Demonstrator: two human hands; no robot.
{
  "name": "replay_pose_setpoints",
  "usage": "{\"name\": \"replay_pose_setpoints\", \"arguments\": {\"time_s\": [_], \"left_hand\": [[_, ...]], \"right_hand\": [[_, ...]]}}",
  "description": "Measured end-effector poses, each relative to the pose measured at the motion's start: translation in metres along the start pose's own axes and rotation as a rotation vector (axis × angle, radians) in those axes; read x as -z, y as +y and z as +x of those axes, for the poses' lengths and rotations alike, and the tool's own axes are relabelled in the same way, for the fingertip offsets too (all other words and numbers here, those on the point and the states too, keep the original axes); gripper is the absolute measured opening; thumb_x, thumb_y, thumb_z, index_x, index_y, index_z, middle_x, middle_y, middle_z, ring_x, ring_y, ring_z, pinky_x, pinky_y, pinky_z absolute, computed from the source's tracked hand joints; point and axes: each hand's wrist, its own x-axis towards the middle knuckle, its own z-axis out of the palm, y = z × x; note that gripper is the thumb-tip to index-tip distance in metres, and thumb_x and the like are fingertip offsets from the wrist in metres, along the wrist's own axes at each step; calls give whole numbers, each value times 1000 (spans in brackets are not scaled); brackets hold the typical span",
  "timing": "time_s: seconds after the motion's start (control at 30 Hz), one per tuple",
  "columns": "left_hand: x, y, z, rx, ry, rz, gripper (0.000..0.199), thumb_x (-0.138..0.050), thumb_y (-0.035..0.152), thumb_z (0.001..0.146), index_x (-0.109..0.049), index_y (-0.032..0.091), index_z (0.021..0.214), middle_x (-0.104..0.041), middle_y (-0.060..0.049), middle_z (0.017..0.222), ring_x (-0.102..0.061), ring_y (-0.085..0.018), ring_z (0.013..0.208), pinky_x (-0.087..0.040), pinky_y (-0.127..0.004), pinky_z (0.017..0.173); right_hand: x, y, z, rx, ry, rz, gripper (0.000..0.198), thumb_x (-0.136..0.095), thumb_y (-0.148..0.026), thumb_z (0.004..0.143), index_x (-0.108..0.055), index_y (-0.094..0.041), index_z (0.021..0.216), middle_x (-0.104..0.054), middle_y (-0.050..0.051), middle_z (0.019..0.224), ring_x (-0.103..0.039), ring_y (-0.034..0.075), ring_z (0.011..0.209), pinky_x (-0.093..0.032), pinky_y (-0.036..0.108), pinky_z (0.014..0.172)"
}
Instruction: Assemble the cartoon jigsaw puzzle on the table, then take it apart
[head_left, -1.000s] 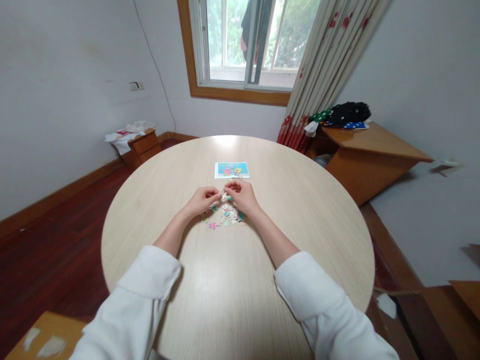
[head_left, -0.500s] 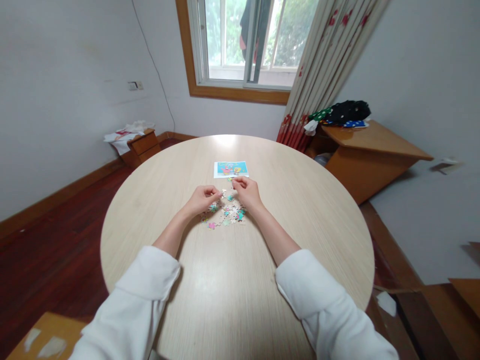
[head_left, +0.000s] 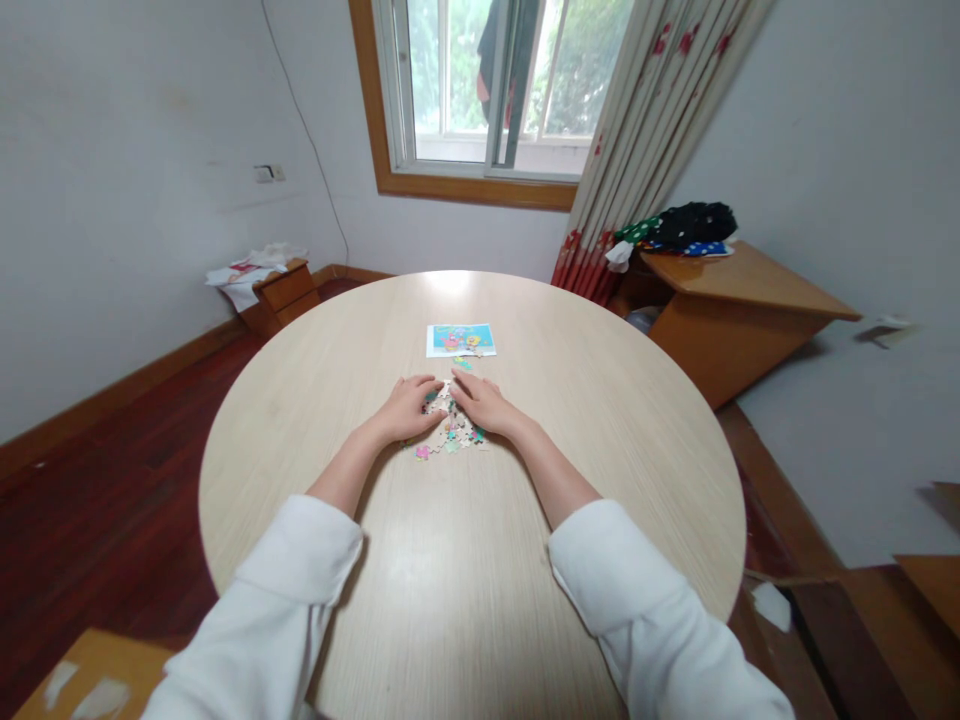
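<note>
A loose pile of small jigsaw puzzle pieces [head_left: 452, 436] lies on the round table, some showing pale backs and others teal, pink or yellow print. My left hand [head_left: 411, 408] rests at the left side of the pile, thumb and fingers apart. On the right side, my right hand [head_left: 480, 401] reaches over the pieces with its fingers spread. Both hands touch or hover just over the pile, hiding part of it. Beyond them a few pieces [head_left: 462, 363] sit at the lower edge of a colourful cartoon picture card [head_left: 465, 339].
The round, light wood-grain table [head_left: 420, 620] stands before a window [head_left: 487, 90]. A wooden desk [head_left: 735, 300] with dark cloth [head_left: 694, 226] is at the right, beside a curtain [head_left: 660, 130]. A small wooden cabinet [head_left: 289, 292] stands at the left.
My right hand has come back from near the card and its pinched fingers have opened over the pile. My left hand's fingers have spread at the pile too.
</note>
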Motion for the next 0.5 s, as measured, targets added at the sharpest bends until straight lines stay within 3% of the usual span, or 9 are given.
{"name": "replay_pose_setpoints", "arguments": {"time_s": [0.17, 0.37, 0.5], "left_hand": [[-4, 2, 4, -68, 62, -39, 28, -51, 22, 77, -67, 15, 98, -66, -12, 107, -59, -24, 102, -43, -38, 94], [-4, 6, 4, -39, 93, -45, 17, -52, 16, 75, -66, 17, 84, -65, -7, 85, -59, -22, 84, -45, -36, 81], [-4, 8, 3, -5, 133, -145, 15, -53, 16, 74, -63, 17, 85, -64, -5, 79, -58, -19, 77, -45, -35, 76]], "right_hand": [[-4, -3, -1, 58, 41, -42, 41, -57, -21, 81, -58, -18, 121, -59, 11, 127, -52, 23, 119, -35, 44, 103], [-11, -1, 4, 28, 147, 222, 49, -64, -11, 68, -60, -15, 117, -63, 10, 113, -60, 18, 98, -45, 35, 91], [-11, 1, 7, 13, 194, 384, 50, -64, -10, 64, -62, -13, 114, -64, 4, 89, -57, 13, 79, -47, 31, 80]]}}
